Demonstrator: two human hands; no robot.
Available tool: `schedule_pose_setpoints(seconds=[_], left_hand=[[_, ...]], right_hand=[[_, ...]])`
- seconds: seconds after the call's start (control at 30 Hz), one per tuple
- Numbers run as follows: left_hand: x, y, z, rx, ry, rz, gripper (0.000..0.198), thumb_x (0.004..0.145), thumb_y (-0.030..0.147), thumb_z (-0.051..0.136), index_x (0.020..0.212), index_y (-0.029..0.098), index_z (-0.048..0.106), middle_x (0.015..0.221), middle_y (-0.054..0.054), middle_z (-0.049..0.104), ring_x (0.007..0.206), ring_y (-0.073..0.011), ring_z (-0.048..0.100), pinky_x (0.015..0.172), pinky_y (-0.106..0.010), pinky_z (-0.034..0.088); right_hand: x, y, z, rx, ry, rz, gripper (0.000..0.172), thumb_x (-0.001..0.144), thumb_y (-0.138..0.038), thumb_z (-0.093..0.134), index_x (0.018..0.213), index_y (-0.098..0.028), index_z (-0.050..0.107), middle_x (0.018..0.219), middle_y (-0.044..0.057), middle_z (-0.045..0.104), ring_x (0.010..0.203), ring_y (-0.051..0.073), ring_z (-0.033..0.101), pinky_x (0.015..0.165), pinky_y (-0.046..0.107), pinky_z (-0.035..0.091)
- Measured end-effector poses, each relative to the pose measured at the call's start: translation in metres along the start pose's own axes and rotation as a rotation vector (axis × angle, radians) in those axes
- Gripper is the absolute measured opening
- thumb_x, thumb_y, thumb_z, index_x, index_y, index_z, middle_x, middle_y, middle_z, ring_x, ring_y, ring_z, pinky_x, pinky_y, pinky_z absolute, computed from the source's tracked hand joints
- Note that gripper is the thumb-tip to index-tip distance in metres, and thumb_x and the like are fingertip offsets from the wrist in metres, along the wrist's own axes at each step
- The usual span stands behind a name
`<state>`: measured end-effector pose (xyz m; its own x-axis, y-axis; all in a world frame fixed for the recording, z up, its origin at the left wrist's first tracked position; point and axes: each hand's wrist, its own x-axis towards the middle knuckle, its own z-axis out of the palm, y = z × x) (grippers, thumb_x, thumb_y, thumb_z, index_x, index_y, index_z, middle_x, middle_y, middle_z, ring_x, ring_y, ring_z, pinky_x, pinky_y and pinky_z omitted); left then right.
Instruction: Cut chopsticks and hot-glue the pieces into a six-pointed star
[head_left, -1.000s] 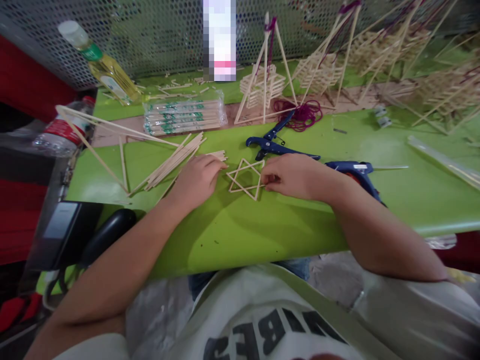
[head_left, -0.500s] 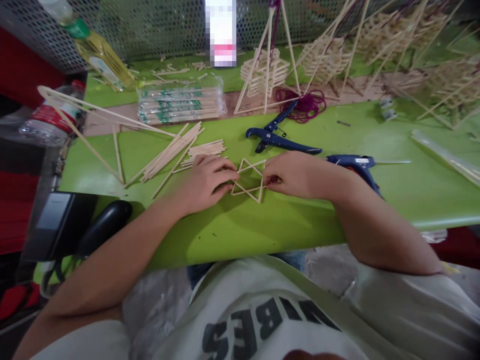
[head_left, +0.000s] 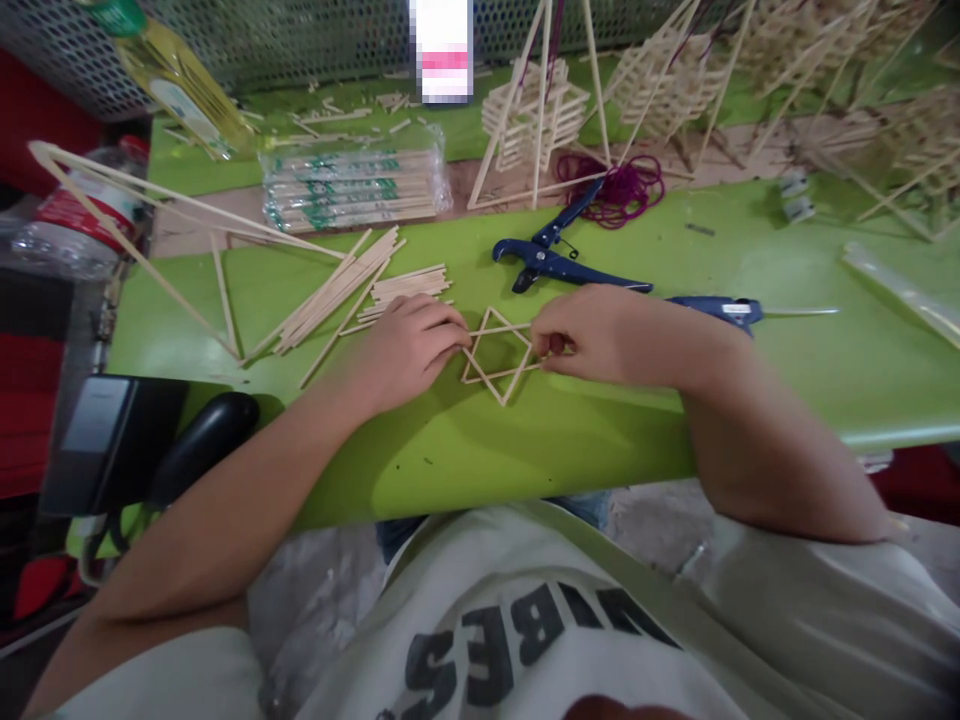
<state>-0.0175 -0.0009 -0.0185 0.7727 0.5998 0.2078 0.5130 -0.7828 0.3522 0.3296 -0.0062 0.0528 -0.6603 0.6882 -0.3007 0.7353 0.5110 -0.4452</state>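
- Centred on the clock face, flat on green tabletop [head_left: 450, 450]: six-pointed star of thin wooden sticks [head_left: 484, 377].
- Nine o'clock from it: left hand [head_left: 420, 345], fingertips together, clamped on the upper left corner.
- Three o'clock: right hand [head_left: 577, 335], fingers curled at the right-hand corners; cannot tell whether pinched.
- Ten o'clock: short loose sticks [head_left: 409, 285].
- Between one and two: blue pipe cutter [head_left: 555, 265], near magenta cord [head_left: 634, 188].
- Between two and three: glue gun [head_left: 739, 312].
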Motion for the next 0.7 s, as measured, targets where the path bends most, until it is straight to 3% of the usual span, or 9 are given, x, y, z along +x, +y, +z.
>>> schedule_pose_setpoints(seconds=[0.17,0.33,0.5,0.7], left_hand=[[0.002,0.001,0.001,0.005,-0.03,-0.048,0.033,0.126,0.022,0.061,0.132,0.02,0.093,0.137,-0.016,0.09,0.14,-0.0394,0.079,0.123,-0.062,0.064],[0.002,0.003,0.001,0.009,-0.022,-0.054,0.034,0.126,0.023,0.06,0.13,0.02,0.093,0.136,-0.016,0.09,0.137,-0.0384,0.08,0.122,-0.063,0.065],[0.001,0.007,0.0,0.017,0.067,-0.015,0.031,0.124,0.02,0.062,0.135,0.018,0.092,0.143,-0.019,0.087,0.135,-0.0378,0.08,0.122,-0.063,0.067],[-0.003,0.011,0.0,-0.006,0.102,0.065,0.025,0.125,0.024,0.067,0.125,0.019,0.092,0.146,-0.019,0.084,0.139,-0.0397,0.078,0.122,-0.063,0.066]], right_hand=[[-0.002,0.006,-0.01,0.02,0.002,0.071,0.018,0.111,-0.033,0.074,0.096,-0.023,0.07,0.098,0.009,0.079,0.085,0.024,0.06,0.082,0.039,0.039],[0.002,-0.002,-0.015,0.041,0.009,0.106,0.01,0.109,-0.032,0.076,0.11,-0.022,0.074,0.11,0.012,0.085,0.093,0.027,0.069,0.085,0.038,0.043],[0.007,-0.003,-0.009,0.084,0.016,0.104,0.036,0.113,-0.035,0.07,0.144,-0.019,0.078,0.113,0.014,0.089,0.099,0.033,0.078,0.085,0.04,0.046],[0.015,0.001,0.001,0.038,0.063,0.074,0.041,0.113,-0.037,0.067,0.148,-0.02,0.082,0.123,0.017,0.092,0.101,0.036,0.078,0.086,0.042,0.045]])
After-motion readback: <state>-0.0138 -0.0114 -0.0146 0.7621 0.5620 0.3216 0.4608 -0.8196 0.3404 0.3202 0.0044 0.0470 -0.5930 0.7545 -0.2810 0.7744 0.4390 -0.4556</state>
